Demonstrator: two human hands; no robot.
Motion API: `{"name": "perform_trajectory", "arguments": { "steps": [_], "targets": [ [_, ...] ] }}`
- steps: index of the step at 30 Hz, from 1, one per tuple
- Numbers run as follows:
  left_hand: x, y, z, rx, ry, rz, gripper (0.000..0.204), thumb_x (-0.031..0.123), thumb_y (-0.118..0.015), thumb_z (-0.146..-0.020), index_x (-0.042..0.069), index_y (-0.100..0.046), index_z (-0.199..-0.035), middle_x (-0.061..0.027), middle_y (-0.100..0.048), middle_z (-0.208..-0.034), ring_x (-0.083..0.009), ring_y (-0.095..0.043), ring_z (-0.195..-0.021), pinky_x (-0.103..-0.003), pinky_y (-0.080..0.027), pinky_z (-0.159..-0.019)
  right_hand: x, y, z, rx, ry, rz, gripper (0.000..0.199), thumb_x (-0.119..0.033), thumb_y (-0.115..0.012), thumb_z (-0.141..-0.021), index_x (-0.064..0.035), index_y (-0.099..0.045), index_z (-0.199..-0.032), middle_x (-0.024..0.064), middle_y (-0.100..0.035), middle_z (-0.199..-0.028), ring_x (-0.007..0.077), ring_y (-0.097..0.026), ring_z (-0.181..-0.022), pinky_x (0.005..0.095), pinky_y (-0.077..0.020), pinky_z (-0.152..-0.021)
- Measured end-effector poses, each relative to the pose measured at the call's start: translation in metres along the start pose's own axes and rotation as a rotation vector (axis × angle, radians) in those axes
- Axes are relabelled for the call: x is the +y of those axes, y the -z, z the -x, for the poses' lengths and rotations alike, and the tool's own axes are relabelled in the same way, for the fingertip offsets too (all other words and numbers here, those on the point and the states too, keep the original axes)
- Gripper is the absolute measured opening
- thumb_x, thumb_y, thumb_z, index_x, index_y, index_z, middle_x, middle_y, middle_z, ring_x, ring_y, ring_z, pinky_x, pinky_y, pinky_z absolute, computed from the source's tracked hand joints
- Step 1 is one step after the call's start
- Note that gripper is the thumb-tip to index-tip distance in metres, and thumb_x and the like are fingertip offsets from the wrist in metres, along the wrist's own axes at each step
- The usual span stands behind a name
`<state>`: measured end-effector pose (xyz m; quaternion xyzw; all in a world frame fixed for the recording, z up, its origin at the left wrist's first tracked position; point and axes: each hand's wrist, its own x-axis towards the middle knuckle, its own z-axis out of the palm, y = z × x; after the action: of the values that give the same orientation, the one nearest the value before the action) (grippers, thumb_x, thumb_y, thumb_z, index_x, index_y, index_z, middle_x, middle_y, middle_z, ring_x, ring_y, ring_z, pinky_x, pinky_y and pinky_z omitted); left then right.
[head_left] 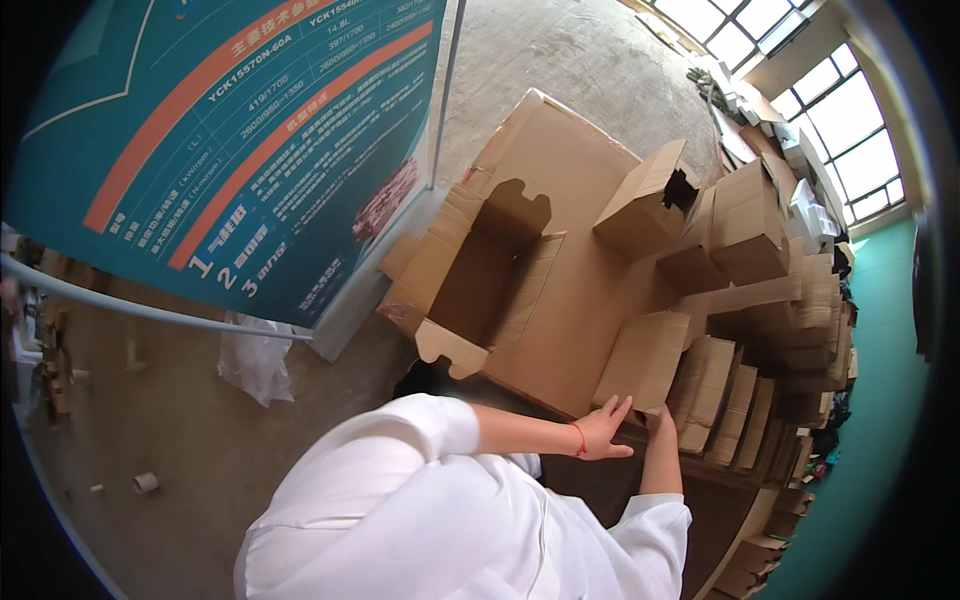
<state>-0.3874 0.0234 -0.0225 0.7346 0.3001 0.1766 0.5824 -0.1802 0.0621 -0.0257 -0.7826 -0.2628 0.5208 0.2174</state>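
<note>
A small brown cardboard box [642, 357] sits on the near right part of a large cardboard surface [570, 370]. My left hand [605, 432], with a red string at the wrist, reaches across to its near edge. The fingers are stretched out and apart, the fingertips at the cardboard. My right hand [661, 424] is at the same box's near right corner. Its fingers are mostly hidden by the box, so their grip does not show. To the left lies a larger open carton [440, 275], its flaps apart and its dark inside visible.
Flattened or folded cartons [703, 392] stand in a row right of my hands. Closed boxes [745, 225] and a partly open box [640, 205] stand farther back. A teal printed panel [330, 130] rises at left, with a clear plastic bag [255, 360] by its foot.
</note>
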Motion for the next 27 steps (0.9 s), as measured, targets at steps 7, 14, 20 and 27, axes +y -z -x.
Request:
{"name": "perform_trajectory", "arguments": {
  "steps": [7, 14, 20, 27],
  "targets": [
    [0.007, -0.018, -0.048, 0.158, 0.319, 0.069, 0.088, 0.053, -0.047, -0.093, 0.002, -0.004, -0.150, -0.0331, -0.016, -0.150, -0.0494, -0.029, -0.134, -0.043, -0.029, -0.112, -0.019, -0.003, 0.011, -0.042, 0.009, 0.068, 0.058, -0.043, -0.056, -0.091, -0.0079, -0.048, -0.137, 0.0050, -0.054, -0.134, 0.0205, -0.048, -0.124, 0.0358, -0.0390, -0.100],
    [-0.029, -0.017, -0.083, 0.221, 0.376, 0.190, 0.078, 0.031, -0.054, -0.090, 0.005, -0.012, -0.150, -0.0288, -0.027, -0.148, -0.0454, -0.028, -0.137, -0.048, -0.028, -0.111, 0.003, -0.002, -0.015, -0.063, 0.059, -0.053, 0.041, -0.028, -0.060, -0.091, -0.0023, -0.057, -0.123, 0.0079, -0.062, -0.118, 0.0194, -0.057, -0.109, 0.0345, -0.0442, -0.093],
    [-0.042, -0.029, -0.089, 0.270, 0.238, 0.142, 0.080, 0.017, -0.051, -0.087, 0.005, -0.006, -0.151, -0.0345, -0.023, -0.147, -0.0480, -0.026, -0.136, -0.047, -0.026, -0.112, -0.024, -0.008, 0.019, 0.016, 0.182, -0.626, 0.039, -0.038, -0.051, -0.094, -0.0065, -0.061, -0.114, 0.0046, -0.067, -0.104, 0.0204, -0.064, -0.096, 0.0323, -0.0503, -0.083],
    [-0.055, -0.033, -0.073, 0.240, 0.240, 0.135, 0.080, 0.015, -0.051, -0.085, 0.003, -0.007, -0.151, -0.0348, -0.024, -0.146, -0.0475, -0.025, -0.137, -0.048, -0.025, -0.112, -0.053, 0.005, 0.068, -0.224, 0.181, -0.765, 0.044, -0.046, -0.050, -0.093, -0.0050, -0.062, -0.107, 0.0111, -0.069, -0.093, 0.0277, -0.067, -0.077, 0.0362, -0.0571, -0.063]
  ]
}}
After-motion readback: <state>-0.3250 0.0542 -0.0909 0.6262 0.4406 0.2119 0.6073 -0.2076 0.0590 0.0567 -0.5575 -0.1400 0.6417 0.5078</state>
